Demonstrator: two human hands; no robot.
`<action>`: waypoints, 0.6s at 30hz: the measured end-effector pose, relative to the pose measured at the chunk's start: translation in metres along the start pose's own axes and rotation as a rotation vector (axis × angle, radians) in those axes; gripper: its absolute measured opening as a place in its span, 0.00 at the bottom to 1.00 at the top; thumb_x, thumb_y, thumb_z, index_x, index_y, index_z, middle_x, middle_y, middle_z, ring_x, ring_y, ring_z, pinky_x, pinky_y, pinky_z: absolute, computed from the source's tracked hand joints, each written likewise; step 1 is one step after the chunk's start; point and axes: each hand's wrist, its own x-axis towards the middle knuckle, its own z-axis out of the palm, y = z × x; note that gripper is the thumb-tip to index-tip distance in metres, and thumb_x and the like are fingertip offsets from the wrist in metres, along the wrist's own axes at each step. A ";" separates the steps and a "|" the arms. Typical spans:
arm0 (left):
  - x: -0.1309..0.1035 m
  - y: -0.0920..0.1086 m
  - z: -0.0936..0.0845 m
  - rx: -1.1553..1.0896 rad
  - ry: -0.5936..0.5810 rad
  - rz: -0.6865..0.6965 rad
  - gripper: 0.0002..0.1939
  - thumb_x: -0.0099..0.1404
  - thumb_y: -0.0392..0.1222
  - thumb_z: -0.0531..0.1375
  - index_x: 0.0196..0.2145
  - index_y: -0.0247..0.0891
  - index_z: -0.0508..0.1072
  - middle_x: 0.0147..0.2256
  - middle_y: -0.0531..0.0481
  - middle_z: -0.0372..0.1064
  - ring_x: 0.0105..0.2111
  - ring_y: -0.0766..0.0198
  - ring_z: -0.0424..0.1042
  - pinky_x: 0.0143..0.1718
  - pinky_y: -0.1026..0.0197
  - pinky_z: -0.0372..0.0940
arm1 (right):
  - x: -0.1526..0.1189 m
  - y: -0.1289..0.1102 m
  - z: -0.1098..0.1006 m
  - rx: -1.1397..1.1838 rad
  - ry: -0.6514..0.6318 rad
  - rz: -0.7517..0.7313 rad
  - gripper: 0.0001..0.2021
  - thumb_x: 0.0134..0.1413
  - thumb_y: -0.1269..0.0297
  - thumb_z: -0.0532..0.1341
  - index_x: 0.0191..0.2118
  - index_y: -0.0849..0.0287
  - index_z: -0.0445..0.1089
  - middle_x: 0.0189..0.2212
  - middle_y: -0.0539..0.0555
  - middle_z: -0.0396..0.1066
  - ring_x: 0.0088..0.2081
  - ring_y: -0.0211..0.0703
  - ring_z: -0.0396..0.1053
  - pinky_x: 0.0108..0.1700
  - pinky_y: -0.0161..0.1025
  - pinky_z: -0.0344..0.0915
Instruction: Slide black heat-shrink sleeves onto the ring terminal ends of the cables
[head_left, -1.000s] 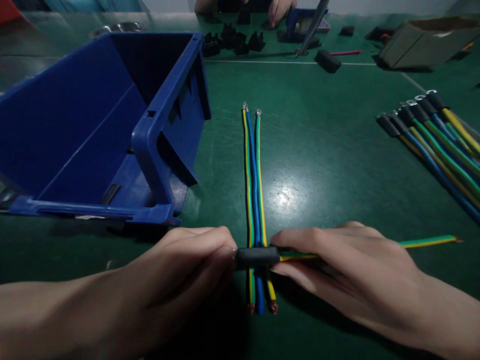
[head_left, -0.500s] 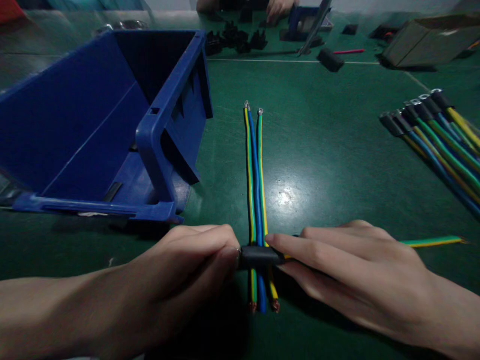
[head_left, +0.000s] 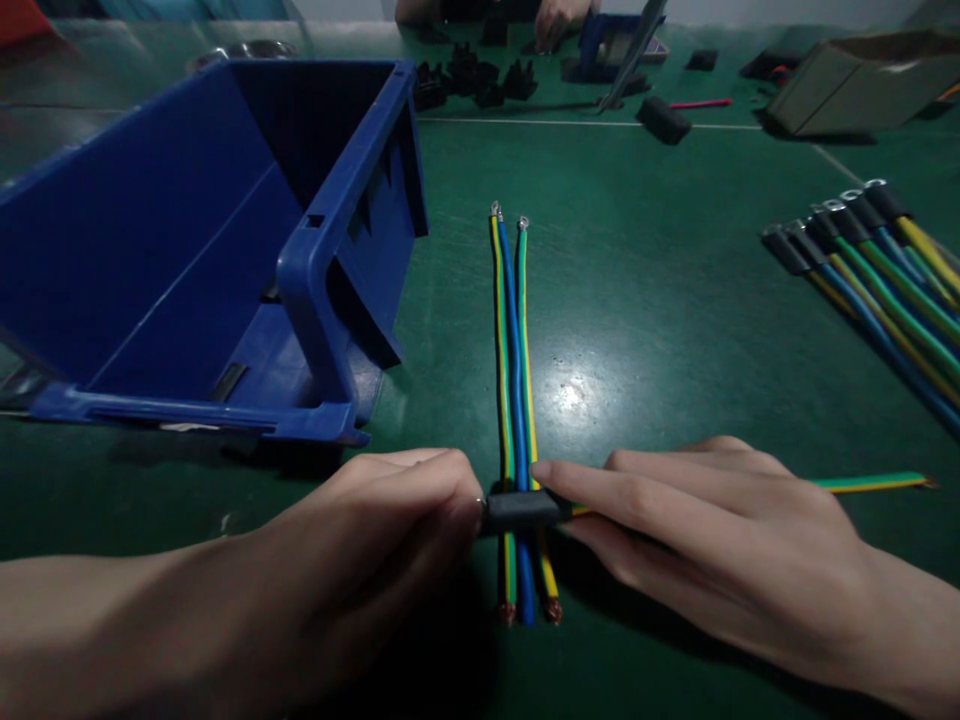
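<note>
A black sleeve (head_left: 525,510) lies crosswise over several upright-lying wires (head_left: 516,380), yellow-green and blue, with ring terminals at their far ends and bare copper at near ends. My left hand (head_left: 409,530) is closed in a pinch on the metal terminal at the sleeve's left end. From the right, my right hand (head_left: 697,540) has its fingers closed round the yellow-green wire (head_left: 874,484) that enters the sleeve; its tail sticks out to the right. The index fingertip touches the sleeve's right end.
A blue bin (head_left: 315,300) with small black pieces inside stands at the left. Sleeved wires (head_left: 885,270) lie at the right. Farther back are black parts (head_left: 480,75), a black block (head_left: 663,120), a cardboard box (head_left: 855,90) and another person's hand (head_left: 559,20).
</note>
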 end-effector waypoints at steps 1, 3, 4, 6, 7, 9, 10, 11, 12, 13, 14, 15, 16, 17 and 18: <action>0.002 0.003 -0.001 0.008 0.013 0.002 0.21 0.87 0.46 0.47 0.33 0.41 0.64 0.32 0.54 0.69 0.30 0.66 0.64 0.34 0.63 0.63 | 0.000 0.000 0.000 -0.001 0.003 0.000 0.13 0.86 0.67 0.49 0.61 0.58 0.69 0.26 0.40 0.66 0.22 0.33 0.62 0.27 0.38 0.56; 0.004 0.008 -0.003 -0.020 0.017 0.022 0.20 0.86 0.46 0.48 0.35 0.42 0.67 0.33 0.54 0.72 0.31 0.65 0.68 0.35 0.65 0.66 | -0.001 -0.001 0.000 -0.003 0.009 0.001 0.13 0.86 0.67 0.49 0.60 0.58 0.69 0.26 0.40 0.66 0.22 0.33 0.62 0.26 0.38 0.55; 0.005 0.010 -0.004 -0.048 0.005 0.032 0.18 0.85 0.46 0.50 0.37 0.42 0.69 0.35 0.54 0.74 0.32 0.65 0.70 0.36 0.65 0.68 | 0.000 -0.001 0.000 -0.003 0.006 0.001 0.13 0.86 0.67 0.49 0.60 0.57 0.70 0.26 0.40 0.65 0.22 0.33 0.62 0.26 0.38 0.55; 0.006 0.011 -0.005 -0.100 -0.023 0.042 0.13 0.84 0.43 0.53 0.42 0.44 0.74 0.39 0.55 0.77 0.35 0.66 0.74 0.40 0.67 0.71 | 0.001 -0.002 0.000 -0.002 -0.008 0.000 0.13 0.86 0.67 0.49 0.59 0.57 0.69 0.26 0.40 0.65 0.21 0.33 0.61 0.26 0.38 0.55; 0.007 0.012 -0.005 -0.114 -0.033 0.036 0.11 0.83 0.42 0.54 0.43 0.45 0.75 0.41 0.55 0.78 0.38 0.66 0.76 0.43 0.68 0.72 | 0.001 -0.002 0.000 0.000 -0.010 -0.003 0.13 0.86 0.66 0.48 0.59 0.57 0.69 0.26 0.39 0.66 0.21 0.33 0.61 0.26 0.38 0.55; 0.007 0.012 -0.006 -0.130 -0.028 0.028 0.12 0.83 0.40 0.54 0.44 0.45 0.77 0.43 0.54 0.80 0.41 0.66 0.78 0.47 0.68 0.73 | 0.002 -0.002 -0.001 -0.003 -0.015 -0.007 0.13 0.86 0.66 0.48 0.59 0.57 0.68 0.26 0.39 0.66 0.21 0.33 0.62 0.25 0.38 0.55; 0.008 0.013 -0.005 -0.142 -0.027 0.026 0.13 0.82 0.39 0.54 0.44 0.45 0.78 0.44 0.53 0.80 0.43 0.65 0.79 0.50 0.68 0.73 | 0.003 -0.003 -0.001 -0.008 -0.019 -0.008 0.12 0.86 0.65 0.48 0.59 0.57 0.68 0.26 0.39 0.66 0.21 0.33 0.62 0.25 0.38 0.55; 0.008 0.013 -0.005 -0.150 -0.034 0.031 0.13 0.82 0.38 0.54 0.44 0.44 0.79 0.44 0.52 0.81 0.45 0.65 0.80 0.52 0.67 0.73 | 0.003 -0.003 -0.001 -0.009 -0.021 -0.007 0.12 0.86 0.64 0.48 0.59 0.56 0.68 0.26 0.39 0.66 0.21 0.33 0.62 0.25 0.39 0.55; 0.008 0.014 -0.005 -0.157 -0.045 0.040 0.12 0.81 0.39 0.55 0.45 0.44 0.80 0.44 0.52 0.81 0.45 0.64 0.80 0.52 0.66 0.74 | 0.002 -0.003 -0.002 -0.009 -0.025 -0.008 0.12 0.86 0.64 0.48 0.58 0.56 0.68 0.26 0.39 0.66 0.21 0.33 0.62 0.24 0.39 0.55; 0.009 0.014 -0.005 -0.154 -0.055 0.051 0.12 0.81 0.39 0.55 0.45 0.44 0.80 0.43 0.52 0.81 0.44 0.64 0.80 0.52 0.66 0.74 | 0.002 -0.003 -0.002 -0.008 -0.034 -0.010 0.12 0.87 0.64 0.47 0.57 0.56 0.67 0.25 0.39 0.66 0.21 0.33 0.62 0.24 0.39 0.54; 0.009 0.015 -0.005 -0.149 -0.059 0.056 0.13 0.81 0.39 0.55 0.46 0.44 0.81 0.42 0.52 0.81 0.43 0.63 0.80 0.50 0.66 0.75 | 0.002 -0.003 -0.002 -0.004 -0.040 -0.011 0.12 0.87 0.64 0.47 0.57 0.56 0.67 0.26 0.39 0.66 0.21 0.33 0.62 0.24 0.39 0.54; 0.009 0.014 -0.006 -0.137 -0.061 0.055 0.13 0.81 0.40 0.55 0.46 0.45 0.81 0.42 0.53 0.82 0.41 0.63 0.79 0.49 0.66 0.75 | 0.002 -0.002 -0.001 0.000 -0.045 -0.010 0.12 0.87 0.64 0.47 0.57 0.56 0.67 0.26 0.39 0.66 0.21 0.33 0.62 0.24 0.39 0.54; 0.008 0.014 -0.006 -0.119 -0.052 0.052 0.14 0.82 0.40 0.54 0.46 0.45 0.81 0.41 0.54 0.82 0.40 0.64 0.79 0.48 0.66 0.75 | 0.002 -0.002 -0.001 0.004 -0.048 -0.012 0.12 0.87 0.64 0.47 0.57 0.56 0.67 0.26 0.39 0.66 0.21 0.33 0.62 0.24 0.39 0.55; 0.008 0.013 -0.006 -0.099 -0.039 0.043 0.15 0.83 0.40 0.53 0.47 0.46 0.81 0.41 0.54 0.81 0.39 0.64 0.78 0.47 0.66 0.74 | 0.002 -0.001 -0.001 0.003 -0.047 -0.010 0.12 0.87 0.64 0.47 0.58 0.56 0.67 0.26 0.39 0.66 0.21 0.33 0.63 0.24 0.39 0.55; 0.007 0.012 -0.006 -0.080 -0.029 0.034 0.15 0.83 0.40 0.53 0.48 0.46 0.81 0.41 0.55 0.81 0.39 0.65 0.78 0.47 0.67 0.74 | 0.003 0.000 0.000 0.002 -0.047 -0.011 0.12 0.87 0.64 0.48 0.58 0.56 0.67 0.26 0.39 0.66 0.21 0.33 0.63 0.24 0.38 0.55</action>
